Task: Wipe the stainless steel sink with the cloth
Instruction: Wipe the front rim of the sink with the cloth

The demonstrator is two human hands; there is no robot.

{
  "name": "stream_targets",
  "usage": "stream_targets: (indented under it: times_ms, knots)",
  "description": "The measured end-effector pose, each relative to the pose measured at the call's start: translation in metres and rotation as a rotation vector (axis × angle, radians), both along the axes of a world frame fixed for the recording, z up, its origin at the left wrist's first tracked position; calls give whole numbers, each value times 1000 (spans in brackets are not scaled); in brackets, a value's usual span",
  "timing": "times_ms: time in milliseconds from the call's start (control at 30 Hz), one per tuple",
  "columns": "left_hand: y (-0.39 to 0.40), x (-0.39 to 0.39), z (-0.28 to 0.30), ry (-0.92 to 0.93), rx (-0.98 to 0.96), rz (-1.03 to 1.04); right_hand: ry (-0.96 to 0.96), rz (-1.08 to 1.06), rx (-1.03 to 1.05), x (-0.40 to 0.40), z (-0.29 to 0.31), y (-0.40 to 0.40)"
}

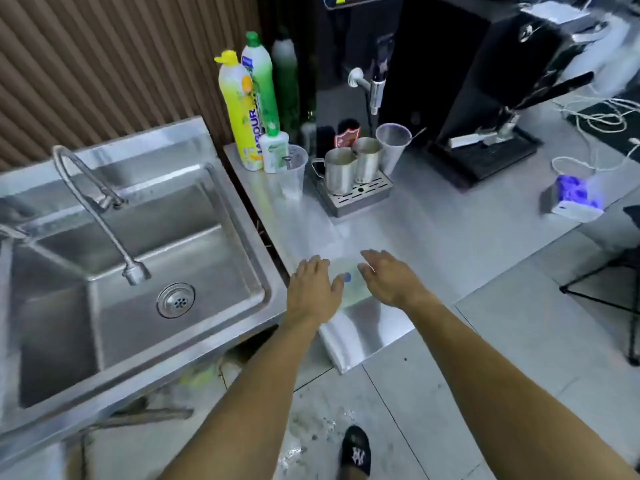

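The stainless steel sink [239, 233] fills the left of the view, with a curved faucet [104, 216] over the basin and a round drain [175, 300] in its floor. To its right, on the steel counter, a pale cloth [351, 284] with a small blue mark lies flat near the front edge. My left hand [313, 289] hovers over the cloth's left side, fingers spread. Over its right side my right hand [389, 277] is likewise spread. Neither hand grips the cloth. The frame is blurred.
Detergent bottles [242, 109] stand at the counter's back left beside a clear plastic cup [294, 171]. Two steel pitchers [341, 169] sit on a drip tray, with a black coffee machine [485, 81] behind. Cables and a tissue box [575, 199] lie at right.
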State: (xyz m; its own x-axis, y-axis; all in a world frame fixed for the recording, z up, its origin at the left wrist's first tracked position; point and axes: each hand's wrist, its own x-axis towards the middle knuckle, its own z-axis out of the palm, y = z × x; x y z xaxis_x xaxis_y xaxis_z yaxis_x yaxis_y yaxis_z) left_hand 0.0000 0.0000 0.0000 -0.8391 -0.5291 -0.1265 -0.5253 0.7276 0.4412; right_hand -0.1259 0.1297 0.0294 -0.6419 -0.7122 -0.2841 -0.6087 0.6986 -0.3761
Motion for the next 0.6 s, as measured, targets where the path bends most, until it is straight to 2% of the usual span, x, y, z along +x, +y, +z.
stream_targets:
  times_ms: [67,233,467,600]
  knots:
    - [20,-9,-18,-62,-72,56,70,49,4,-10,-19,9]
    - [46,-32,-57,-144,-60,168,159,139,57,-20,-68,33]
    - [4,-36,-76,-43,-242,-134,221,133,-74,-22,-107,36]
    - [1,-40,-79,-17,-297,-178,292,106,-112,-21,-118,36]
